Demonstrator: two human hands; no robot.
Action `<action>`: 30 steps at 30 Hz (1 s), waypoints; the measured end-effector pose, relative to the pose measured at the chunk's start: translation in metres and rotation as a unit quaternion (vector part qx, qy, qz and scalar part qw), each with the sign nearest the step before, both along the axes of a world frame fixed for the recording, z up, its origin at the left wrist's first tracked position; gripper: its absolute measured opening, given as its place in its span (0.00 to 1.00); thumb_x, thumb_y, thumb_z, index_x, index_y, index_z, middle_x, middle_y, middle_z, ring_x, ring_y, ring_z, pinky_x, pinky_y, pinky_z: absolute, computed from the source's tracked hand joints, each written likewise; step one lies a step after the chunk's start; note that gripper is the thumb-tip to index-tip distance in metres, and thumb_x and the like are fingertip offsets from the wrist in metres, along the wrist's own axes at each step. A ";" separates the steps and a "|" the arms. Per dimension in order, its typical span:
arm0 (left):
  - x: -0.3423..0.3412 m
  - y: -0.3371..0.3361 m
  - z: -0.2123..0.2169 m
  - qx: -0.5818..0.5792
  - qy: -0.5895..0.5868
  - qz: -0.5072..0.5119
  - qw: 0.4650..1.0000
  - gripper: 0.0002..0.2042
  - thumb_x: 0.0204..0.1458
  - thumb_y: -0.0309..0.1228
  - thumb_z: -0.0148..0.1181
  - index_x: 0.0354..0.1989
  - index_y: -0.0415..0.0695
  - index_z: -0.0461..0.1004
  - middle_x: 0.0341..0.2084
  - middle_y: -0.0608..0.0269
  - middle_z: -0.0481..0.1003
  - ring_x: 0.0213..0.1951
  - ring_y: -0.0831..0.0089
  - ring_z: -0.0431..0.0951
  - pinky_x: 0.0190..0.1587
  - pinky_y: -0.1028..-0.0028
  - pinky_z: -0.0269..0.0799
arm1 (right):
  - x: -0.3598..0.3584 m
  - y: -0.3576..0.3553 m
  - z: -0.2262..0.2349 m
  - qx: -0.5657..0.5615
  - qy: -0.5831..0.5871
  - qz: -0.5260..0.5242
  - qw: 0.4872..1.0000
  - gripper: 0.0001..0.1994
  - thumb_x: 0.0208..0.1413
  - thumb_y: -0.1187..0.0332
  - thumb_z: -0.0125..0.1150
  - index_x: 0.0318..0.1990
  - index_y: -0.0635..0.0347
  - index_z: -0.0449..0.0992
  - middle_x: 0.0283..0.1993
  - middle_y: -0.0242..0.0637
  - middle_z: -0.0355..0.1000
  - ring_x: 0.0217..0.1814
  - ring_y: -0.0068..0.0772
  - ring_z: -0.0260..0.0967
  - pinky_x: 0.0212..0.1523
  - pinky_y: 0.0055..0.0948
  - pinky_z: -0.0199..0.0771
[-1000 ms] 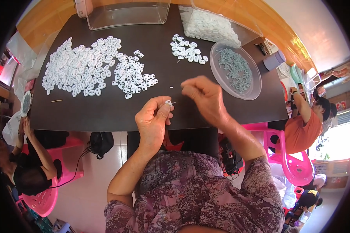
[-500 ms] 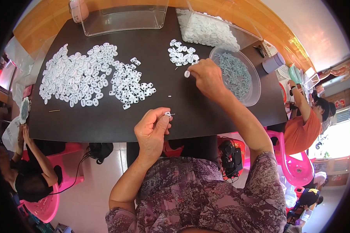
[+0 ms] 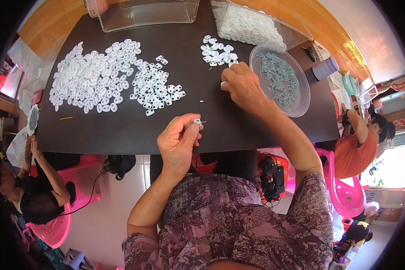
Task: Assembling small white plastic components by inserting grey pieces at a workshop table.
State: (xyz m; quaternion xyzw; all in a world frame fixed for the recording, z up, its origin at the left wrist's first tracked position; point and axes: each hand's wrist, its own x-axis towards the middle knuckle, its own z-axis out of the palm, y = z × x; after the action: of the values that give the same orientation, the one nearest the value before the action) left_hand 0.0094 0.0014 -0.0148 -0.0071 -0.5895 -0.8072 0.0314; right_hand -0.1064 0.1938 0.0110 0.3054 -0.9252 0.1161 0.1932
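Close to the table's front edge, my left hand pinches a small white plastic piece between thumb and fingers. A thin grey screw-like pin sticks out of it to the right. My right hand is farther out, its fingers closed on a white oval plastic piece that shows only in part. Just beyond that hand lies a small heap of white pieces. Beside it stands a clear round tub holding many grey screw-like pins.
A wide pile of white oval pieces and a pile of smaller white pieces cover the left side. Clear bins stand at the back, one filled with white pieces. A purple-grey cylinder stands right. People sit at both sides.
My right hand has turned, so the white oval piece in its fingers shows less. My left hand keeps its pinch. The whole view has shifted slightly.
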 end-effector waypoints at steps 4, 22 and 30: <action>0.002 0.001 0.003 -0.005 0.007 0.013 1.000 0.08 0.54 0.22 0.52 0.40 0.35 0.73 0.27 0.65 0.71 0.25 0.83 0.69 0.25 0.85 0.66 | 0.019 -0.002 0.007 -0.039 -0.062 0.004 0.997 0.05 0.43 0.74 0.60 0.30 0.60 0.73 0.24 0.35 0.68 0.30 0.35 0.66 0.31 0.32 0.65; 0.014 0.011 0.023 -0.006 -0.044 -0.015 0.999 0.10 0.51 0.21 0.56 0.41 0.32 0.72 0.25 0.58 0.75 0.23 0.79 0.73 0.21 0.83 0.68 | 0.084 -0.016 0.016 -0.509 -0.466 -0.018 0.723 0.07 0.49 0.72 0.60 0.34 0.65 0.76 0.27 0.30 0.73 0.27 0.13 0.63 0.27 0.13 0.60; 0.018 0.018 0.022 0.014 -0.035 -0.003 0.999 0.11 0.50 0.20 0.57 0.43 0.32 0.71 0.24 0.60 0.74 0.23 0.80 0.72 0.21 0.84 0.68 | 0.091 -0.017 0.017 -0.530 -0.438 -0.004 0.726 0.06 0.49 0.72 0.60 0.34 0.65 0.76 0.27 0.29 0.72 0.27 0.13 0.64 0.25 0.14 0.61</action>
State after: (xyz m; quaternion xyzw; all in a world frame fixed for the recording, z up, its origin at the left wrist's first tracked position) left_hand 0.0271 0.0198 0.0072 0.0199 -0.5784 -0.8154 0.0088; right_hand -0.0149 0.1765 0.0275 0.0650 -0.6963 0.7074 -0.1031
